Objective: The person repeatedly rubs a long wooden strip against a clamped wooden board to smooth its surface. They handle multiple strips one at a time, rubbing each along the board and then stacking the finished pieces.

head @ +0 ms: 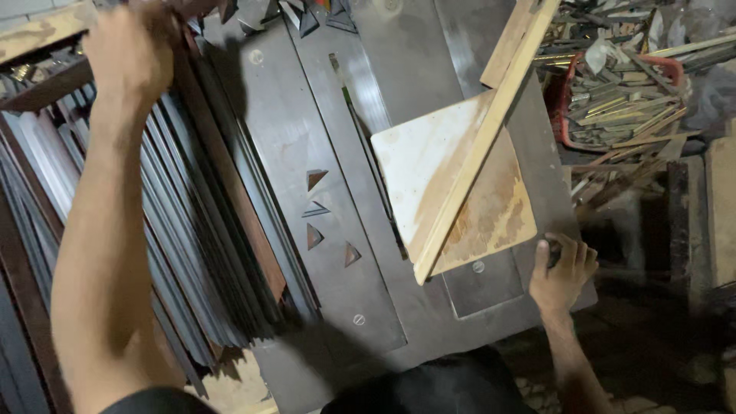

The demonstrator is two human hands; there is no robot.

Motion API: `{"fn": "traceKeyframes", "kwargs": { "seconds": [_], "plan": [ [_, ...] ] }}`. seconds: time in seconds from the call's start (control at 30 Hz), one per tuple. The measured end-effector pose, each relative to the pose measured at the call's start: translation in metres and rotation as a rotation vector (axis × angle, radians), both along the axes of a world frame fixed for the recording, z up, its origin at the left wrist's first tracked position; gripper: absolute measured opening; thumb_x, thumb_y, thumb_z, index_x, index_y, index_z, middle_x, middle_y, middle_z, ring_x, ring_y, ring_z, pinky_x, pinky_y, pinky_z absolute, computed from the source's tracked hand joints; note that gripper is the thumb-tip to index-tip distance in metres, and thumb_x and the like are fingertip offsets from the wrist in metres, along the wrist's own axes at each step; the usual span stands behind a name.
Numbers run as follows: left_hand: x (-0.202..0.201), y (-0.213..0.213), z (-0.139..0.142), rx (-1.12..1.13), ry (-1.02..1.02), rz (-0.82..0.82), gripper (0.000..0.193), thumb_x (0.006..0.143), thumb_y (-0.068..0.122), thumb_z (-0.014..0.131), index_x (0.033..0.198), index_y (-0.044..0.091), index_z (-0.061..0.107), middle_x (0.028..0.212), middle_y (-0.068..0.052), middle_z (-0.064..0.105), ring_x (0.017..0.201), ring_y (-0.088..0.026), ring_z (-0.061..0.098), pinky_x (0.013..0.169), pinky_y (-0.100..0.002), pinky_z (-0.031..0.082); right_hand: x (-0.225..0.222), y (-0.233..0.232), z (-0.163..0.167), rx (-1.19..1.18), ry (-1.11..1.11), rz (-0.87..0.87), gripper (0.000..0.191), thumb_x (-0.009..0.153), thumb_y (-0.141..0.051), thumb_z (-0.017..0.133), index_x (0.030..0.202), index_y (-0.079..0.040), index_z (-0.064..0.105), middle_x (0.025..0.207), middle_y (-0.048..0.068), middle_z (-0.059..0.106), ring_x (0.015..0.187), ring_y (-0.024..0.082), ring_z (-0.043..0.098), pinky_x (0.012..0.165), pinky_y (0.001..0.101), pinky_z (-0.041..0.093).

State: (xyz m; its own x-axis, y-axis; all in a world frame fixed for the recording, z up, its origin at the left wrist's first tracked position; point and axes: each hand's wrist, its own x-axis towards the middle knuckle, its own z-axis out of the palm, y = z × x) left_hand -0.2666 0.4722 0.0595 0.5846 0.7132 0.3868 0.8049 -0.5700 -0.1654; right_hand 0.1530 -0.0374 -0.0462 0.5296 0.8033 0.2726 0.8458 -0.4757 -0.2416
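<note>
Upper left: left hand [126, 50], arm raised, closed on dark strips [192, 222]. Lower right: right hand [563, 272], fingers curled, grips table edge [571, 230].

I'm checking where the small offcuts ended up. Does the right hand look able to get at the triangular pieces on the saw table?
Probably yes: the right hand rests at the table's edge, and the triangular pieces lie on bare surface left of the wooden jig.
</note>
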Motion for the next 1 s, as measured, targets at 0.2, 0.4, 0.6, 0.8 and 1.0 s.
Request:
{"fn": "traceKeyframes", "kwargs": {
  "seconds": [0.2, 0.4, 0.6, 0.8, 1.0],
  "plan": [
    [-0.028, -0.036, -0.004, -0.343, 0.062, 0.184, 0.03, 0.1, 0.006, 0.064, 0.12, 0.024, 0.079, 0.09, -0.02, 0.076, 0.076, -0.04, 0.072, 0.065, -0.053, 0.056, -0.003, -0.001, 0.006, 0.018, 0.035, 0.011, 0.022, 0.11, -0.029, 0.064, 0.123, -0.011, 0.064, 0.107, 0.009, 0.057, 0.115, 0.035, 0.05, 0.104, 0.0534, 0.037],
    [-0.037, -0.039, 0.007, -0.065, -0.293, 0.449, 0.013, 0.095, 0.015, 0.076, 0.107, 0.015, 0.08, 0.085, -0.015, 0.076, 0.07, -0.031, 0.074, 0.059, -0.048, 0.056, -0.001, -0.005, 0.006, 0.093, 0.058, 0.048, 0.022, 0.109, -0.026, 0.063, 0.122, -0.008, 0.067, 0.105, 0.01, 0.059, 0.109, 0.034, 0.052, 0.097, 0.0504, 0.038],
    [-0.077, -0.229, 0.001, -0.293, -0.695, 0.176, 0.028, 0.128, 0.025, 0.05, 0.129, -0.001, 0.06, 0.094, -0.01, 0.066, 0.073, -0.013, 0.061, 0.061, -0.035, 0.05, 0.001, -0.006, 0.016, 0.431, 0.12, 0.212, 0.025, 0.115, -0.026, 0.06, 0.117, -0.003, 0.069, 0.111, 0.014, 0.065, 0.108, 0.034, 0.059, 0.1, 0.0468, 0.044],
    [-0.02, -0.434, -0.022, -0.416, -0.873, 0.307, 0.035, 0.114, 0.008, 0.058, 0.143, 0.003, 0.039, 0.104, -0.021, 0.067, 0.08, -0.021, 0.07, 0.067, -0.031, 0.059, -0.006, 0.105, 0.05, 0.391, 0.204, 0.828, 0.036, 0.098, -0.017, 0.07, 0.132, -0.007, 0.067, 0.138, 0.012, 0.065, 0.131, 0.037, 0.059, 0.106, 0.0501, 0.05],
    [0.069, -0.513, -0.041, -0.692, -0.985, 0.544, 0.021, 0.106, 0.018, 0.065, 0.121, 0.005, 0.068, 0.08, -0.012, 0.073, 0.062, -0.017, 0.069, 0.06, -0.032, 0.054, -0.011, 0.129, 0.039, -0.048, 0.051, 0.841, 0.027, 0.09, -0.015, 0.066, 0.117, -0.018, 0.069, 0.138, 0.0, 0.06, 0.143, 0.032, 0.043, 0.105, 0.0495, 0.035]
  ]
}}
